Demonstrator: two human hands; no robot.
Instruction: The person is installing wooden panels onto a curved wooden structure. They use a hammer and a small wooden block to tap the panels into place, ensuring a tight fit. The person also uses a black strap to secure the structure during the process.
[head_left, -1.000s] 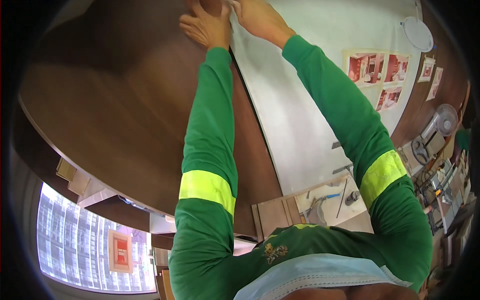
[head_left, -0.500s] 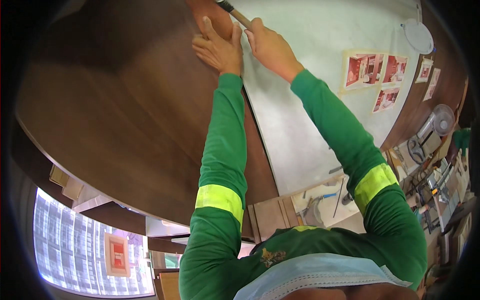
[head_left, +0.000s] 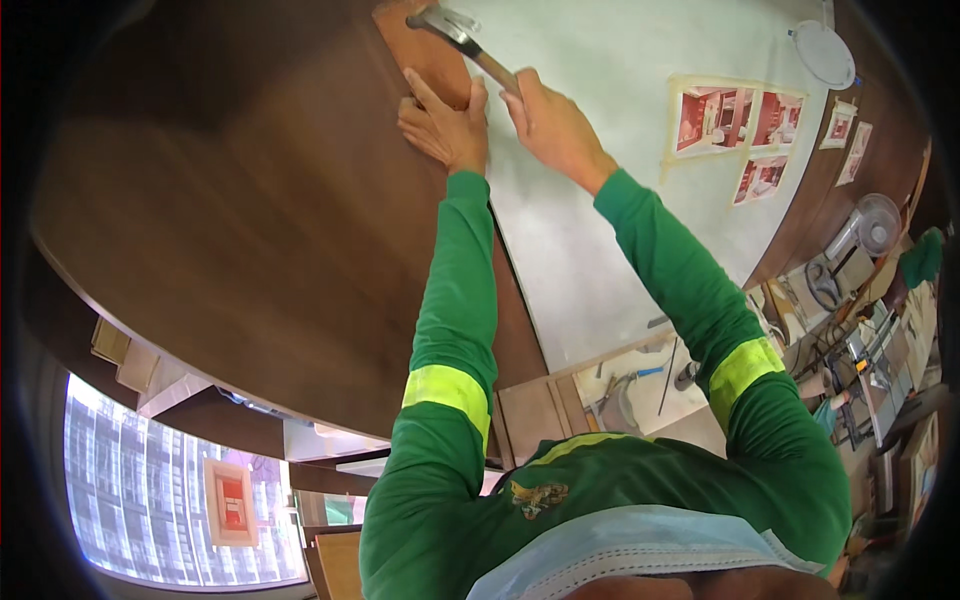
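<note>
Overhead, at the top of the head view, a person in a green long-sleeved shirt w/ yellow reflective bands reaches both arms up to a dark brown wood panel (head_left: 230, 200) that meets a pale grey-white surface (head_left: 620, 120).

Right hand (head_left: 552, 122) is wrapped around the wooden handle of a hammer (head_left: 462, 38); fingers closed tight on the grip, metal head at the top edge of frame, lying over a lighter reddish-brown strip (head_left: 425, 50) along the seam btwn panel and pale surface.

Left hand (head_left: 445, 125) sits just beside the right, palm against the wood at the seam, fingers spread and pressed flat, thumb up toward the hammer handle. It grips nothing; cannot tell if a nail is pinched under the fingertips.

Right of the hands, three reddish photo prints (head_left: 745, 125) edged w/ tape are stuck to the pale surface, two smaller prints (head_left: 845, 135) further right, and a round white disc (head_left: 825, 52) near the top right corner.

Lower right, well apart from the hands: a small white fan (head_left: 868, 225), a cluttered work area w/ tools and cables (head_left: 850, 330), and a light board (head_left: 640, 380) carrying hand tools.

Bottom left, a bright gridded pane (head_left: 170, 500) w/ an orange-framed square (head_left: 230, 500). Bottom edge shows a pale blue face mask (head_left: 630, 560) under the shirt collar.
</note>
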